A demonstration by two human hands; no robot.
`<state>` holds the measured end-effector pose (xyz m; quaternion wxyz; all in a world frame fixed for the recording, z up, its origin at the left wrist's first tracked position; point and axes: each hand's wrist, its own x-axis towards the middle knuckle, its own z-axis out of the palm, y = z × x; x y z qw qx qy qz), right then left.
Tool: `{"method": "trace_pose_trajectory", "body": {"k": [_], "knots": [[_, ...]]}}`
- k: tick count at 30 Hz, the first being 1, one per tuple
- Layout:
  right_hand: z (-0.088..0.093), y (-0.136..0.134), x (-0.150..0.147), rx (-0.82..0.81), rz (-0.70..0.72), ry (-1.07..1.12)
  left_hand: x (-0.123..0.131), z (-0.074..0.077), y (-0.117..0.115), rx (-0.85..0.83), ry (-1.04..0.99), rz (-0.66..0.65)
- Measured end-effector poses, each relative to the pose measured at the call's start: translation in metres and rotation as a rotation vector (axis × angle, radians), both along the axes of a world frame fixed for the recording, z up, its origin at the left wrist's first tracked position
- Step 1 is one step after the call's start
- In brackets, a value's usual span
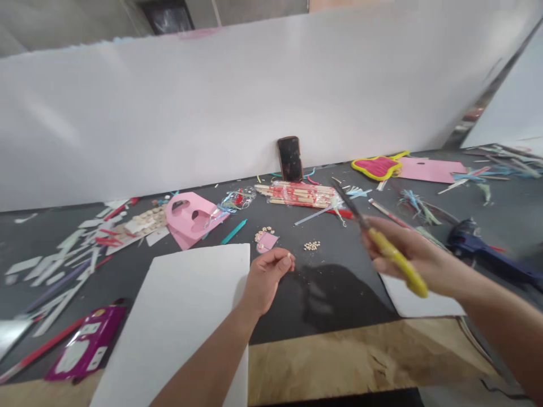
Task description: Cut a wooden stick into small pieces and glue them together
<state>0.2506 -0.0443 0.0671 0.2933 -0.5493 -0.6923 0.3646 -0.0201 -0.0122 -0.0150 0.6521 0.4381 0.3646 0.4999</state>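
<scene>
My left hand (268,277) is closed in a pinch on a small pale piece (289,256), low over the dark table beside a white sheet (186,299). Held up to the right, my right hand (403,249) grips a yellow-handled knife (392,257); its narrow dark blade points up and away, blurred. Between the hands lies a little heap of small pale pieces (311,246). Just beyond my left fingers is a small pink square (267,242) with round pale bits along its edge. A teal pen-like stick (234,232) lies farther left.
A phone (290,159) leans on the white partition (237,102) behind a bag of wooden sticks (301,194). A pink cutout (193,217), white strips and a purple packet (87,342) lie left. Right are a dark blue glue gun (479,249) and a pink card (432,169).
</scene>
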Motion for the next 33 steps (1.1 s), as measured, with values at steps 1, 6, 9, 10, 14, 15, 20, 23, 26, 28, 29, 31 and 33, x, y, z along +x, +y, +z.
{"method": "trace_pose_trajectory", "body": {"k": [1,6,9,10,14,15,20,23,26,28,29,31,33], "knots": [[-0.003,0.001,-0.014,0.036,0.022,-0.094,-0.001,-0.001,0.0,0.015,0.006,0.01],[-0.02,0.009,-0.062,0.291,0.093,-0.405,-0.004,-0.003,0.003,0.051,0.009,0.071],[-0.036,0.01,-0.064,0.35,0.113,-0.479,-0.005,-0.005,0.004,0.049,0.044,0.105],[-0.04,0.01,-0.063,0.354,0.124,-0.496,-0.005,-0.006,0.005,0.05,0.061,0.113],[-0.05,0.007,-0.061,0.331,0.169,-0.509,-0.003,-0.01,0.006,0.061,0.11,0.1],[-0.051,0.007,-0.061,0.321,0.177,-0.503,-0.002,-0.011,0.005,0.062,0.114,0.089],[-0.052,0.008,-0.065,0.291,0.17,-0.486,-0.003,-0.014,0.005,0.09,0.094,0.092],[-0.054,0.008,-0.064,0.287,0.203,-0.476,-0.005,-0.015,0.005,0.084,0.113,0.075],[-0.055,0.008,-0.063,0.276,0.217,-0.453,-0.007,-0.013,0.006,0.078,0.171,0.066],[-0.054,0.008,-0.062,0.268,0.222,-0.433,-0.008,-0.009,0.006,0.086,0.221,0.072],[-0.053,0.009,-0.062,0.27,0.227,-0.423,-0.008,-0.007,0.006,0.092,0.248,0.073],[-0.053,0.009,-0.063,0.278,0.246,-0.405,-0.009,-0.002,0.007,0.11,0.283,0.072],[-0.054,0.01,-0.063,0.291,0.27,-0.391,-0.01,0.002,0.007,0.132,0.299,0.062]]}}
